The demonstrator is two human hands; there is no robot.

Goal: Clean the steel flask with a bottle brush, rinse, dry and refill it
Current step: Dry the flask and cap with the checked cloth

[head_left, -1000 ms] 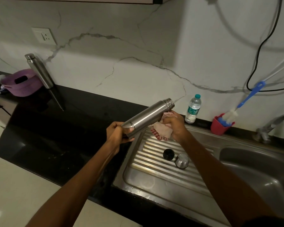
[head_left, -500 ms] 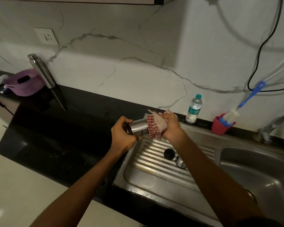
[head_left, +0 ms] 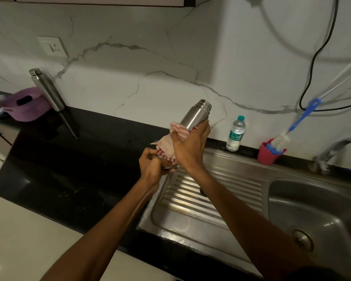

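The steel flask is tilted, its open neck pointing up and to the right, above the left end of the sink drainboard. My left hand grips the flask's base. My right hand holds a red-and-white checked cloth wrapped round the flask's middle. The blue-handled bottle brush stands in a red cup behind the sink. A dark cap on the drainboard shows only as a sliver behind my right forearm.
A small plastic water bottle stands against the wall behind the drainboard. A second steel bottle and a purple basket sit on the black counter at the far left. The tap and sink basin lie to the right.
The flask swung from lying nearly level to tilted neck-up. My right hand with the cloth slid from the neck down onto the body, uncovering the neck. Both hands rose slightly.
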